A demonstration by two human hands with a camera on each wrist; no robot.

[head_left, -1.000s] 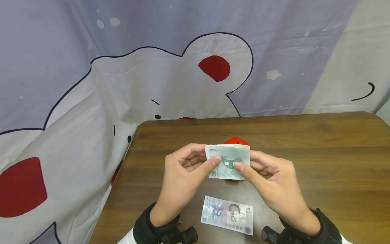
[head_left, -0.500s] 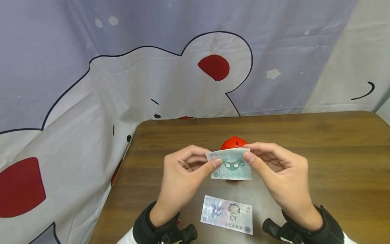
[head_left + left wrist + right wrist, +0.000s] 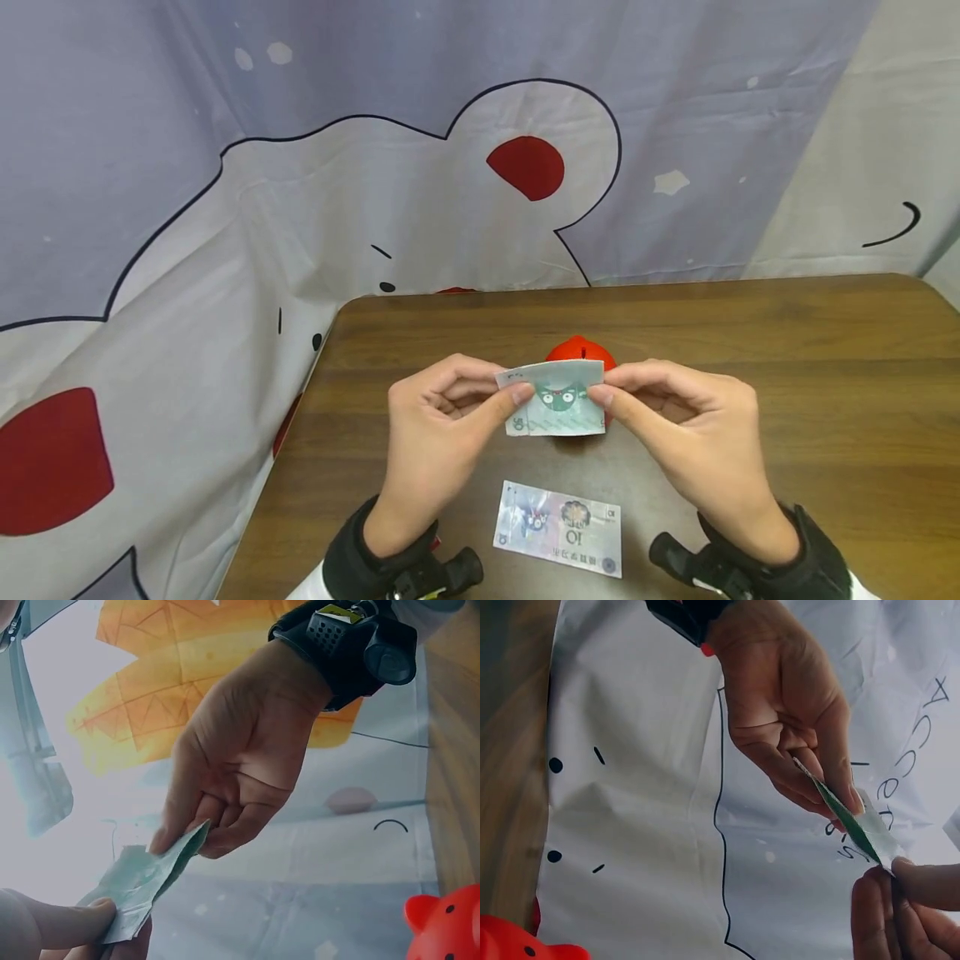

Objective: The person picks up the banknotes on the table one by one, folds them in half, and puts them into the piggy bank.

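Observation:
Both hands hold up a folded green banknote (image 3: 558, 407) by its two sides in the head view. My left hand (image 3: 438, 437) pinches its left end between thumb and fingers. The right hand (image 3: 690, 442) pinches the opposite end, its thumb on the front. From the right wrist view, the banknote (image 3: 851, 821) shows a fold with its layers slightly apart. Directly behind it stands a red piggy bank (image 3: 579, 347), slot on top, mostly hidden. Nearer the person, a purple ten banknote (image 3: 558, 529) lies flat on the table.
The brown wooden table (image 3: 810, 400) reaches well out to the right. A printed curtain (image 3: 360, 200) hangs along its back and left edges. Each wrist wears a black strap with a camera (image 3: 435, 575).
The right thumb has shifted from the banknote's middle to its right side, after a moment at the upper right corner. The note has moved slightly left. More of the piggy bank shows.

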